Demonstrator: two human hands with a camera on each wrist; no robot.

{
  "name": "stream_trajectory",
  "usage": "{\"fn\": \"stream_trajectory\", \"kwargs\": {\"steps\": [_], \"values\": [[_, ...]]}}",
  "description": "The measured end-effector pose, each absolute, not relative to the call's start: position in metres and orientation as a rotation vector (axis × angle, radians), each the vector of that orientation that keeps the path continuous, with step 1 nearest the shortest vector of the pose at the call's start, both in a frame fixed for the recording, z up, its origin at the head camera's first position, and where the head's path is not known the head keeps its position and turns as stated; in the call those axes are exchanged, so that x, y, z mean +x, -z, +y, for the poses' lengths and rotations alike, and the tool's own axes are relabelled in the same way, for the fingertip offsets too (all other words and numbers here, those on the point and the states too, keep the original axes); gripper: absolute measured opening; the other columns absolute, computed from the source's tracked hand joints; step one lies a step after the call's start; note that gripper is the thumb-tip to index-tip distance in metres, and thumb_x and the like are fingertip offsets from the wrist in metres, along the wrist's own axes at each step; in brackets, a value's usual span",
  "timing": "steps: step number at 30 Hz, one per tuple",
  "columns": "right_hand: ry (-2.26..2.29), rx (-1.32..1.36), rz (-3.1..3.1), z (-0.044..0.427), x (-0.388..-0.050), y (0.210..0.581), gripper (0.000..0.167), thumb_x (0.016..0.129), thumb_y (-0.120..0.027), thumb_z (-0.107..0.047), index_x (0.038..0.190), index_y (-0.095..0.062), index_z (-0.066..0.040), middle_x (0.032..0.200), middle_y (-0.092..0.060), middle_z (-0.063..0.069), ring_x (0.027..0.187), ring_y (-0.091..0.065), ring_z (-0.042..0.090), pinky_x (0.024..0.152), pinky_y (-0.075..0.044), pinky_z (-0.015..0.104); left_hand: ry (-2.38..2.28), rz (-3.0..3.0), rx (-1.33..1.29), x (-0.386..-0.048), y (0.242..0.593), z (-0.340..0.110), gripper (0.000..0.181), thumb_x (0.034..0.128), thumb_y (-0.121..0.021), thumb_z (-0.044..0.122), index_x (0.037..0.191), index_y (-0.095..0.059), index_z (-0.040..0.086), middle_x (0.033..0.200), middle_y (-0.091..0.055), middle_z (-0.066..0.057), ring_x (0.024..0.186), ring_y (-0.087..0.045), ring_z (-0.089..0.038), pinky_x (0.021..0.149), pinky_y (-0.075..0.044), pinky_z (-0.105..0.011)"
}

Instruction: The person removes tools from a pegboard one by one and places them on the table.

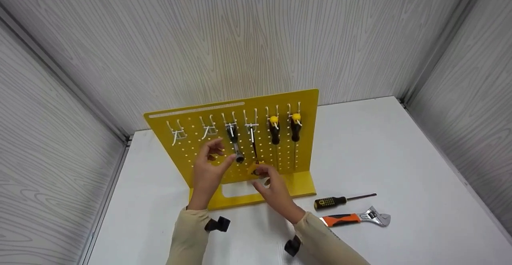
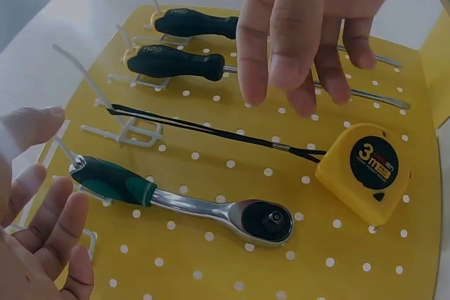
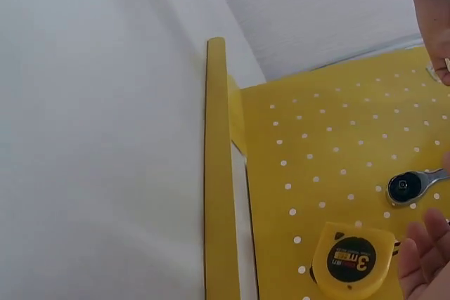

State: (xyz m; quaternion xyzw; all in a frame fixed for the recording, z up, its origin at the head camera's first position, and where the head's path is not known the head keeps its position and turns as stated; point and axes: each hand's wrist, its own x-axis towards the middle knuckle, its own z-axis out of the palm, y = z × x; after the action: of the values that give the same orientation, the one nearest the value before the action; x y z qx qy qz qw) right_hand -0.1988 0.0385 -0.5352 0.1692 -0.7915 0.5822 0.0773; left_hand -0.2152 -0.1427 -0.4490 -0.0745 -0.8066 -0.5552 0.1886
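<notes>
Hovering with left hand (image 1: pixel 207 173) loosely spread, near green-handled ratchet (image 2: pixel 191 203) hanging on yellow pegboard (image 1: pixel 282 99), with right hand (image 1: pixel 277 190) also spread, just beside yellow tape measure (image 2: pixel 368 173) hanging by its strap (image 2: pixel 239 137), left of screwdriver (image 1: pixel 330 203) and wrench (image 1: pixel 342 220) lying on desk (image 1: pixel 400 149)

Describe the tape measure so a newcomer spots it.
On the white table stands a yellow pegboard. Between its ratchet and two screwdrivers, a black strap hangs from a hook. On it hangs the tape measure, the only boxy tool, marked 3m.
</notes>
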Motion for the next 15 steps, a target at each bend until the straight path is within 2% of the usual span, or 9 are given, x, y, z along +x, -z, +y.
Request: {"fn": "stream_trajectory", "kwargs": {"steps": [4, 6, 11, 15], "values": [[-1.891, 0.404, -2.372, 0.026, -0.203, 0.531, 0.042, 0.093, -0.064, -0.015, 0.128, -0.049, -0.001, 0.117, -0.059, 0.018, 0.101, -0.059, 0.026, 0.078, -0.046, 0.024, 1.573, -2.255, -0.191, -0.219, 0.445, -0.140, 0.052, 0.0789, -0.080, 0.019, 0.124, -0.058, 0.006, 0.111, -0.062, -0.011, 0.096, -0.059, -0.024, 0.084, -0.043, -0.041], [-1.953, 0.365, -2.375, 0.022, -0.204, 0.529, 0.043, 0.093, -0.063, -0.014, 0.130, -0.047, 0.001, 0.119, -0.058, 0.020, 0.102, -0.059, 0.026, 0.079, -0.046, 0.023, 1.577, -2.252, -0.189, -0.220, 0.444, -0.139, 0.052, 0.0792, -0.080, 0.019, 0.125, -0.057, 0.006, 0.111, -0.062, -0.011, 0.097, -0.060, -0.026, 0.084, -0.042, -0.040], [-2.169, 0.302, -2.357, 0.012, -0.204, 0.520, 0.051, 0.095, -0.059, -0.009, 0.138, -0.036, 0.007, 0.129, -0.052, 0.027, 0.107, -0.056, 0.034, 0.089, -0.049, 0.034, 1.541, -2.257, -0.174, -0.222, 0.442, -0.136, 0.056, 0.0786, -0.080, 0.019, 0.128, -0.056, 0.008, 0.114, -0.063, -0.011, 0.099, -0.060, -0.026, 0.083, -0.043, -0.041], [-2.290, 0.245, -2.369, 0.005, -0.207, 0.520, 0.057, 0.096, -0.058, -0.015, 0.143, -0.029, 0.001, 0.139, -0.047, 0.026, 0.114, -0.054, 0.035, 0.094, -0.048, 0.043, 1.502, -2.259, -0.136, -0.225, 0.441, -0.134, 0.059, 0.0777, -0.081, 0.021, 0.130, -0.056, 0.011, 0.114, -0.063, -0.009, 0.099, -0.060, -0.022, 0.082, -0.044, -0.044]]}}
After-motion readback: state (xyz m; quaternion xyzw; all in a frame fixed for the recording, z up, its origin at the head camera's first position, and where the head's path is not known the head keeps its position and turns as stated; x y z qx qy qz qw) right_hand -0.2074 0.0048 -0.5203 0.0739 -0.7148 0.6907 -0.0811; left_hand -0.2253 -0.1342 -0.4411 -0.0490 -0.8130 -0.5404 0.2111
